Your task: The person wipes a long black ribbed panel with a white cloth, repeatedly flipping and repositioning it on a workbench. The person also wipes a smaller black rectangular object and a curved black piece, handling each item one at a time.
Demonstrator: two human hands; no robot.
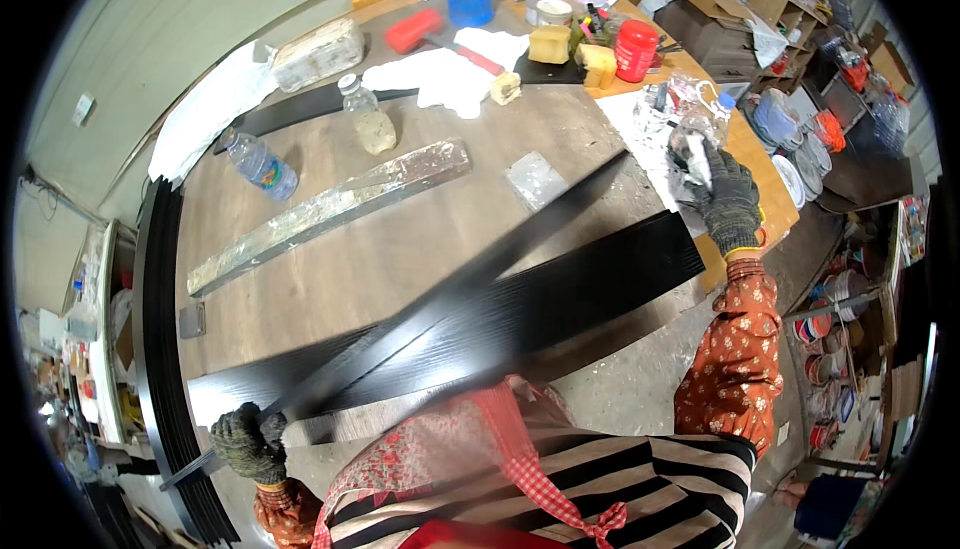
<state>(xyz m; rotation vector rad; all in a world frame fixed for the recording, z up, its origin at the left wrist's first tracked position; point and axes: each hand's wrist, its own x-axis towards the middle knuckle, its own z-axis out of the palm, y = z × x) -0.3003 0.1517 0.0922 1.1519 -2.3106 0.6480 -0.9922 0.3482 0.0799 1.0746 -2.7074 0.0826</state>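
My left hand (250, 443), in a dark knitted glove, is closed round a long thin dark strip (455, 284) near its lower end. The strip slants up to the right across the table, partly smeared by motion. Below it lies a wide glossy black board (600, 284) with fine grain lines. My right hand (730, 204), gloved too, is at the table's right edge, its fingers curled on a crumpled whitish wad (697, 161); whether that is cloth or paper I cannot tell. A clear plastic bottle (712, 114) with a blue cap lies just beyond it.
A paint-stained bar (330, 214), a water bottle (262, 164), a jar-like bottle (368, 117) and a flat grey square (536, 180) lie mid-table. Farther back are a red-headed mallet (414, 31), white cloth (445, 77), yellow sponges (549, 46) and a red can (636, 51). Black strips (160, 319) stand left.
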